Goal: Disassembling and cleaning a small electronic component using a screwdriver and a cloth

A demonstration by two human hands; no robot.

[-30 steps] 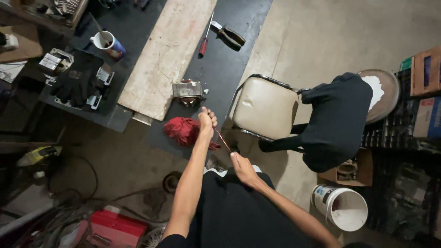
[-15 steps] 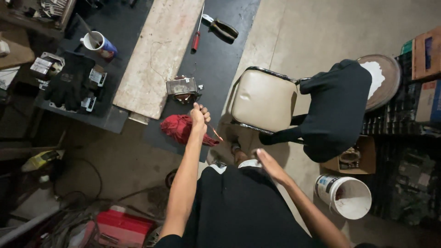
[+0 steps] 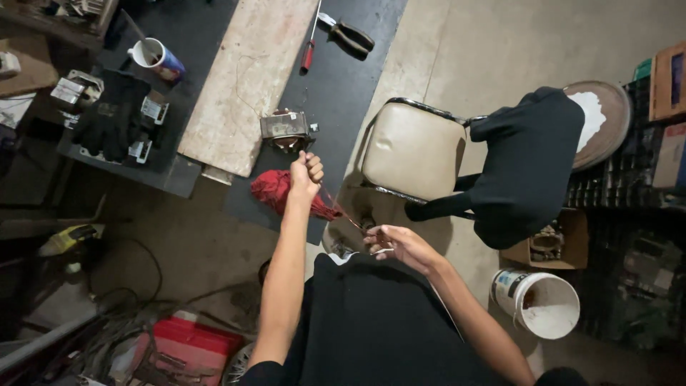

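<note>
The left hand [image 3: 306,174] is clenched on a thin copper wire [image 3: 341,209] just below the small metal transformer [image 3: 286,131] on the black surface [image 3: 343,86], the right hand [image 3: 400,244] pinches its near end, and seemingly much winding remains on the core.

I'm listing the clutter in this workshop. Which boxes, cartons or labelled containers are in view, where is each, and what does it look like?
White bucket: floor, lower right; round, with a blue-patterned label on its side.
Open cardboard box: floor, right of the chair; brown, holding metal parts.
Cartons: right edge, stacked; orange-brown and blue.
Mug: dark mat, upper left; white with a coloured print.
No screens show.
</note>
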